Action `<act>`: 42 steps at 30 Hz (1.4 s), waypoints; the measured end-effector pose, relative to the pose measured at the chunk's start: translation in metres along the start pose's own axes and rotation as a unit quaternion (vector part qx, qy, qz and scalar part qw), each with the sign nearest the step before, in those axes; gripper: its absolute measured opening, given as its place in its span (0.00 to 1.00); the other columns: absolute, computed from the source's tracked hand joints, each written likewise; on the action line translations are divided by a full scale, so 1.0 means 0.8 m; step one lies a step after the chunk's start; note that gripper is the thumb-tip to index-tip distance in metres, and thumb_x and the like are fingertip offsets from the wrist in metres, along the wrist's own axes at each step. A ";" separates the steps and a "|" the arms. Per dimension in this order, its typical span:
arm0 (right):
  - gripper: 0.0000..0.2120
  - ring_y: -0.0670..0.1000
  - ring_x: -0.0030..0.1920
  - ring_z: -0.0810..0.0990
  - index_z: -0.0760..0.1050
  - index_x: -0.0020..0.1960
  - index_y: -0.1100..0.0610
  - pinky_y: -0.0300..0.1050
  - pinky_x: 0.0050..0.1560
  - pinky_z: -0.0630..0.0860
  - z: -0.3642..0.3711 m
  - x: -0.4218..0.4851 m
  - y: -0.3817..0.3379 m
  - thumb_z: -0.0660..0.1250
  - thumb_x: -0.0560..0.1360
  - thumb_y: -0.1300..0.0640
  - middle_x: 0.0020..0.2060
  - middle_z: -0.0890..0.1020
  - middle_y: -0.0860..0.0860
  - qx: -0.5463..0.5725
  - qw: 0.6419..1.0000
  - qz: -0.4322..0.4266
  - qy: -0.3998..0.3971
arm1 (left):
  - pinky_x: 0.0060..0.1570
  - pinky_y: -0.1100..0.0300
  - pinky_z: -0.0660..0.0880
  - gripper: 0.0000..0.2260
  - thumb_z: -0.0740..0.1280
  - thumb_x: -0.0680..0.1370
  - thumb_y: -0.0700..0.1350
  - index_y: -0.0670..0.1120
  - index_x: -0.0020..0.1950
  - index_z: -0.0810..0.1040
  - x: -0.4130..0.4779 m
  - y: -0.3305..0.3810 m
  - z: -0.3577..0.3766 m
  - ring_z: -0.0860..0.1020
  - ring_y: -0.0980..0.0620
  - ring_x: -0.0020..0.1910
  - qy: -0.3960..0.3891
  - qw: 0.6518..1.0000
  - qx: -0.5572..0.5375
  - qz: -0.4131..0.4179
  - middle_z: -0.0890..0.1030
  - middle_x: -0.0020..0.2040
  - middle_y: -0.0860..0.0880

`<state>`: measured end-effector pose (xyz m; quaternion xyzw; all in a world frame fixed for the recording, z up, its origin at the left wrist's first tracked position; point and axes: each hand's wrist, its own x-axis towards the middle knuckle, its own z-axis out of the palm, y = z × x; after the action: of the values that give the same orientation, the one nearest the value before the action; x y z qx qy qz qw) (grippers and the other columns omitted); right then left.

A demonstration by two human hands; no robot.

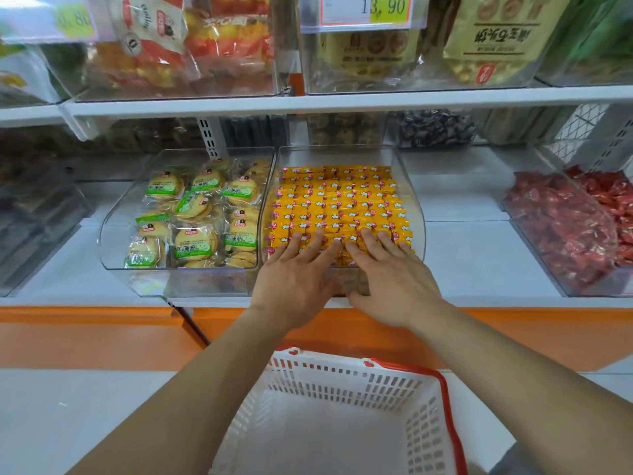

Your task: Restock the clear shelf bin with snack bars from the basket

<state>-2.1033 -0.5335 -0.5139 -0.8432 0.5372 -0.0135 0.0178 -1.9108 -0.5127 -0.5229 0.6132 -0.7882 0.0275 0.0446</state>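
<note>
A clear shelf bin (412,186) in the middle of the shelf holds several neat rows of yellow-wrapped snack bars (342,204). My left hand (294,279) lies flat over the front rows on the left, fingers spread and straight. My right hand (390,279) lies flat beside it on the right, fingers also straight, touching the bars. Below, a white plastic basket (342,375) with a red handle stands on the floor; no bars show inside it.
A clear bin of green-labelled round biscuits (195,217) stands just left. A bin of red-wrapped sweets (565,231) sits at the right. An upper shelf (342,101) with more bins overhangs. An orange plinth (85,341) runs under the shelf.
</note>
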 end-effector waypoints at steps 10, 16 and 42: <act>0.30 0.55 0.81 0.41 0.45 0.81 0.40 0.58 0.79 0.46 -0.031 0.021 0.008 0.51 0.82 0.37 0.81 0.44 0.48 0.115 0.993 0.034 0.012 | 0.79 0.39 0.45 0.29 0.53 0.85 0.61 0.57 0.84 0.49 0.025 0.000 -0.022 0.44 0.42 0.83 0.006 0.995 -0.097 -0.035 0.49 0.85 0.48; 0.32 0.53 0.78 0.29 0.31 0.78 0.37 0.60 0.75 0.32 -0.017 0.067 0.011 0.43 0.80 0.32 0.79 0.32 0.47 0.085 0.987 0.065 -0.119 | 0.78 0.37 0.41 0.27 0.45 0.85 0.62 0.61 0.82 0.41 0.062 -0.013 -0.010 0.39 0.41 0.83 -0.089 0.994 -0.029 -0.064 0.40 0.85 0.49; 0.29 0.53 0.80 0.39 0.41 0.81 0.41 0.59 0.78 0.43 -0.001 0.003 -0.017 0.45 0.83 0.38 0.81 0.41 0.47 0.019 0.999 0.038 0.005 | 0.78 0.41 0.55 0.26 0.48 0.85 0.62 0.61 0.82 0.46 -0.008 0.007 -0.015 0.48 0.38 0.83 -0.051 0.998 0.017 -0.030 0.49 0.85 0.55</act>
<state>-2.0900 -0.5299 -0.5126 -0.8215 0.5687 -0.0274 0.0314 -1.9140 -0.5037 -0.5117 0.6376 -0.7703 0.0077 -0.0054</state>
